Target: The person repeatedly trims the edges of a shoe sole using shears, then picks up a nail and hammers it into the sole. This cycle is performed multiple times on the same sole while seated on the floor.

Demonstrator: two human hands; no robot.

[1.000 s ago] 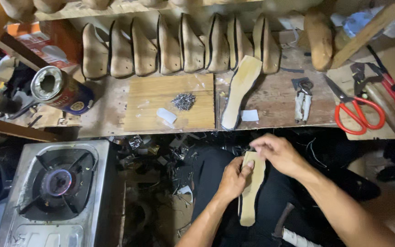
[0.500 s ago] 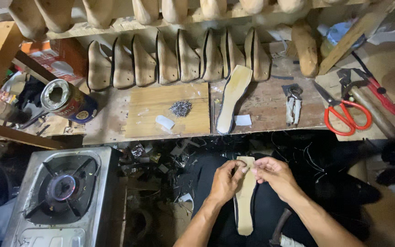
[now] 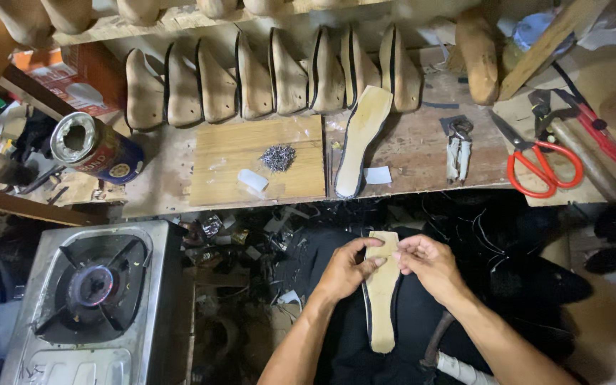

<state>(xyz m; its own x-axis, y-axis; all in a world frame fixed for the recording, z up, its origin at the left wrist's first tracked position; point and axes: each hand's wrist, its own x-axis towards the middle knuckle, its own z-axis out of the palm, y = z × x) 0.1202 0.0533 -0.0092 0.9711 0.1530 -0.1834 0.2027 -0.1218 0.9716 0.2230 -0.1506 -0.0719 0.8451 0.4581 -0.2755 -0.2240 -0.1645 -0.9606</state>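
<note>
A gas stove point(image 3: 87, 299) is sitting to the left, and red-handled scissors point(image 3: 540, 160) and a second insole point(image 3: 361, 139) are lying on the workbench point(image 3: 422, 153). Over the lap, the left hand point(image 3: 344, 271) and right hand point(image 3: 429, 264) are pinching a pale, dark-edged insole point(image 3: 381, 292) at its top; its underside is hidden, and a handle below may be a hammer's.
</note>
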